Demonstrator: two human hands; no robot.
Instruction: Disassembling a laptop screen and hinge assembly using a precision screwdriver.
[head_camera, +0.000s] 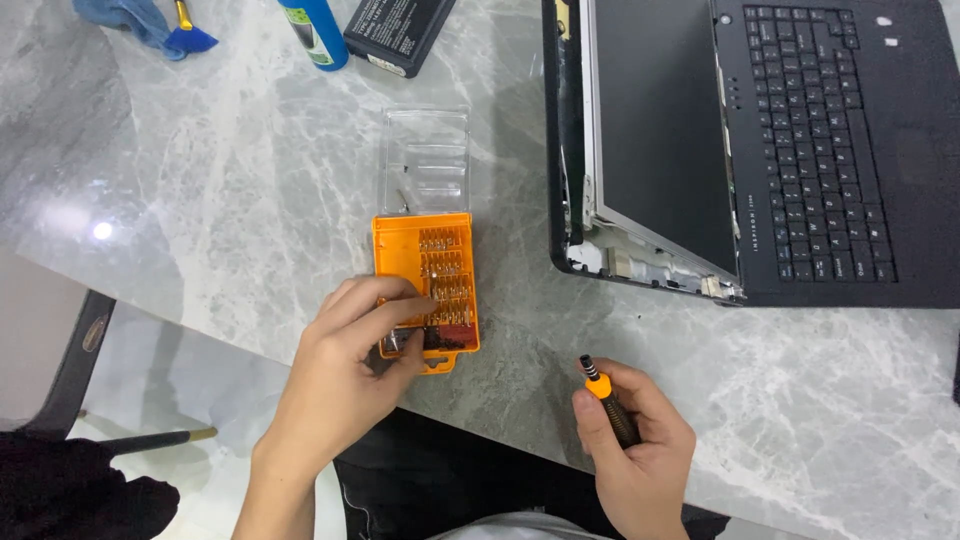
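Left grip (365, 335) pinches bits in the orange bit case (425, 280) while right grip (635, 440) clasps a screwdriver handle (605, 400); loosened bits could spill across the tabletop (250, 200).

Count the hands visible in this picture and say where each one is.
2. The left hand rests on the orange bit case, fingers on its lower rows. The right hand is at the table's near edge, holding a screwdriver handle upright. No other hands show.

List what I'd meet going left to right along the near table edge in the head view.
Left hand → orange bit case → screwdriver in the right hand → open laptop.
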